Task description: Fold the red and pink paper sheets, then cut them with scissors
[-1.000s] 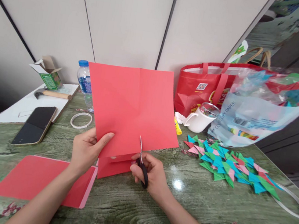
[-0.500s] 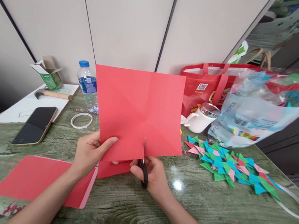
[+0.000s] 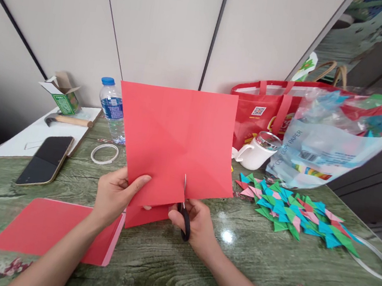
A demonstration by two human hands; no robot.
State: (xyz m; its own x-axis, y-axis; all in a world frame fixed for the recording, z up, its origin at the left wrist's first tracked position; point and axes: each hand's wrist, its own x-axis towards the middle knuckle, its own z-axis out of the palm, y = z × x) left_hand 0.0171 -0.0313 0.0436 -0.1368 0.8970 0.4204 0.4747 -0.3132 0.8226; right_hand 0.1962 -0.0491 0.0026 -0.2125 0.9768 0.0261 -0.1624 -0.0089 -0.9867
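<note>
A large sheet of red paper (image 3: 174, 136) is held up before me, cut partway from its lower edge. My left hand (image 3: 115, 196) grips its lower left part, thumb in front and fingers behind. Black-handled scissors (image 3: 185, 222) are in my right hand (image 3: 198, 227), their blades pointing up along the cut in the paper. A further piece of red paper (image 3: 143, 217) hangs below and behind the sheet, partly hidden. On the table at the left, under my left forearm, lies a stack of red paper (image 3: 44, 226) with a pink edge.
At left are a phone (image 3: 44, 160), a hammer (image 3: 69, 120), a small box (image 3: 62, 96), a water bottle (image 3: 112, 108) and a tape ring (image 3: 104, 153). At right stand a white mug (image 3: 257, 152), a red bag (image 3: 247, 108), a plastic bag (image 3: 320, 156) and folded paper pieces (image 3: 295, 212).
Hardly anything differs. My right thumb and the scissor handle have shifted very slightly right, while the sheet stays almost in place.
</note>
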